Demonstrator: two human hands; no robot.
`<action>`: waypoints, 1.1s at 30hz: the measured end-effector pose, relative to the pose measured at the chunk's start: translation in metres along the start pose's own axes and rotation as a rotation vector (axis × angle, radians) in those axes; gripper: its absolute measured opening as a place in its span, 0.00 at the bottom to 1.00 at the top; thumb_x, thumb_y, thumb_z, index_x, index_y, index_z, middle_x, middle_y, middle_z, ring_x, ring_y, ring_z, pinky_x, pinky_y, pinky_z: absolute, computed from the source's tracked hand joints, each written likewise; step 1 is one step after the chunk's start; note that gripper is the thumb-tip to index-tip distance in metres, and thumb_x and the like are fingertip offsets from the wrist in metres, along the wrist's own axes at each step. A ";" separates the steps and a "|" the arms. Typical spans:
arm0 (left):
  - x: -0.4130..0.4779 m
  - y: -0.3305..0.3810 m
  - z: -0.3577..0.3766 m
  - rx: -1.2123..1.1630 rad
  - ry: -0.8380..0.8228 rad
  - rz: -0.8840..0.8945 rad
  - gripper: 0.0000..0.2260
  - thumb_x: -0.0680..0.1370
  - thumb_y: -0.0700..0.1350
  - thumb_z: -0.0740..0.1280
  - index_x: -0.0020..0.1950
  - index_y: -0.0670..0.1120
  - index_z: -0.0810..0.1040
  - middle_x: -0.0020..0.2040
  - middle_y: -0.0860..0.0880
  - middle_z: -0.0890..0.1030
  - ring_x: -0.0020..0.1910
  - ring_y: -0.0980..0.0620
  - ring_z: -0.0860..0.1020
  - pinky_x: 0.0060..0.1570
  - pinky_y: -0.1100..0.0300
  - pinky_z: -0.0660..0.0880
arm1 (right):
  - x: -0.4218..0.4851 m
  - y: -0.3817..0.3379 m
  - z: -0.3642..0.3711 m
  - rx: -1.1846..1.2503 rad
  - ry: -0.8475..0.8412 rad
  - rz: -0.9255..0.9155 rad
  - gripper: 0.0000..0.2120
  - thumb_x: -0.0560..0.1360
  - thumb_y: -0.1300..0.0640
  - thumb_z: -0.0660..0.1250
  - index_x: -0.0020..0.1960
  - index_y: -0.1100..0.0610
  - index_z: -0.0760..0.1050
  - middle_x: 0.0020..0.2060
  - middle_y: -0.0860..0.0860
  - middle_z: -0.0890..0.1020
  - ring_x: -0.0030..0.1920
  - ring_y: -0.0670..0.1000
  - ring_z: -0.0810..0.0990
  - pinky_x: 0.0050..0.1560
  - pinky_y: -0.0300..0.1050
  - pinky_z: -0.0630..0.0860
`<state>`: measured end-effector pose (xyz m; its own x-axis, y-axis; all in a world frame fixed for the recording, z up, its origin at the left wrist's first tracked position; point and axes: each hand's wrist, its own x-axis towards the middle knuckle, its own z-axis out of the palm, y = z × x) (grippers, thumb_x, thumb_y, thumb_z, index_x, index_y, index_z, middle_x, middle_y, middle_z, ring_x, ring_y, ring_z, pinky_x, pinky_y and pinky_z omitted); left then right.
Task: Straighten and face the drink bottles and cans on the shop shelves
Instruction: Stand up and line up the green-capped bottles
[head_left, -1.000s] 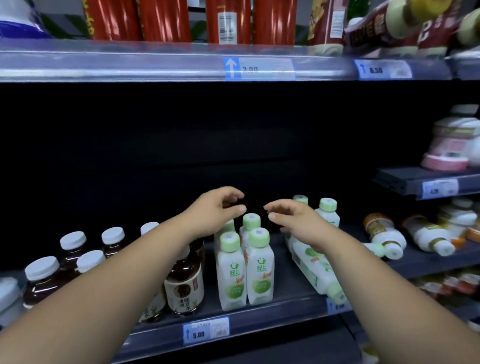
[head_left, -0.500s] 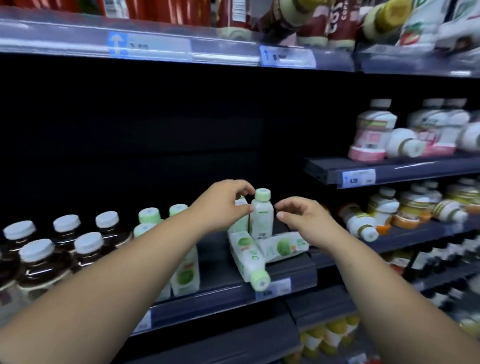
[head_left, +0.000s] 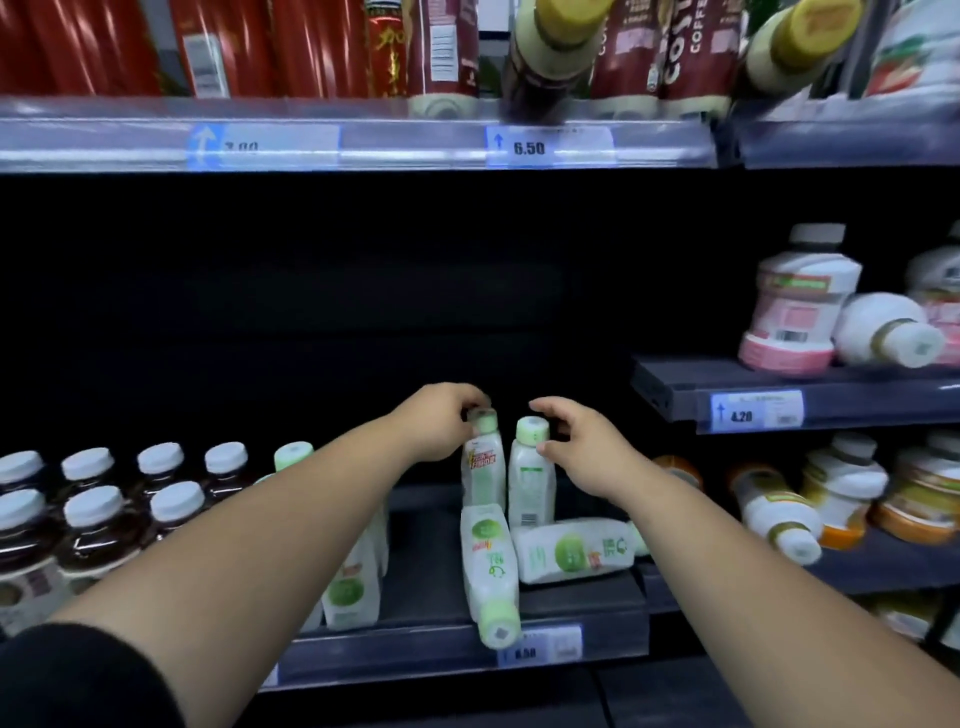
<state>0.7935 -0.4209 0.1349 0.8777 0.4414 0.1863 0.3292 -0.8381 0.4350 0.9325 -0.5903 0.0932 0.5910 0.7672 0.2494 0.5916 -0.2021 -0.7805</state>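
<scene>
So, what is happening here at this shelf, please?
A person is tidying white plastic bottles with green caps on a dark shop shelf. The left hand pinches the cap of the left upright bottle; the right hand curls around the cap of the right upright bottle, contact unclear. In front, two fallen bottles lie on their sides.

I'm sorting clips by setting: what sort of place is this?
Most likely a shop's drinks aisle: tiered shelves carry price tags on their front rails, and they hold rows of bottled drinks, such as green-capped bottles and dark white-capped bottles.
</scene>
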 end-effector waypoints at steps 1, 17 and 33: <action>0.005 0.000 0.001 0.014 -0.020 0.008 0.18 0.77 0.46 0.70 0.68 0.51 0.77 0.64 0.51 0.79 0.62 0.52 0.77 0.63 0.56 0.74 | 0.004 0.000 0.002 -0.023 -0.020 -0.001 0.25 0.78 0.61 0.70 0.73 0.47 0.71 0.70 0.45 0.73 0.70 0.47 0.71 0.67 0.41 0.70; 0.043 -0.012 -0.011 0.255 -0.275 0.072 0.23 0.80 0.52 0.67 0.74 0.49 0.71 0.71 0.50 0.73 0.68 0.50 0.72 0.57 0.66 0.65 | 0.047 0.003 0.004 -0.108 -0.050 0.098 0.16 0.76 0.51 0.73 0.61 0.54 0.75 0.53 0.54 0.80 0.51 0.53 0.81 0.46 0.47 0.79; 0.023 -0.043 -0.041 0.228 -0.334 -0.052 0.24 0.77 0.55 0.71 0.71 0.53 0.74 0.67 0.52 0.77 0.62 0.51 0.75 0.61 0.58 0.71 | 0.055 -0.031 0.047 0.024 -0.188 0.112 0.14 0.78 0.52 0.71 0.60 0.53 0.72 0.50 0.52 0.79 0.48 0.52 0.83 0.44 0.55 0.84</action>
<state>0.7851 -0.3615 0.1560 0.9106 0.3877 -0.1434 0.4114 -0.8837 0.2232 0.9208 -0.5133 0.1036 0.5384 0.8412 0.0504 0.5136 -0.2801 -0.8111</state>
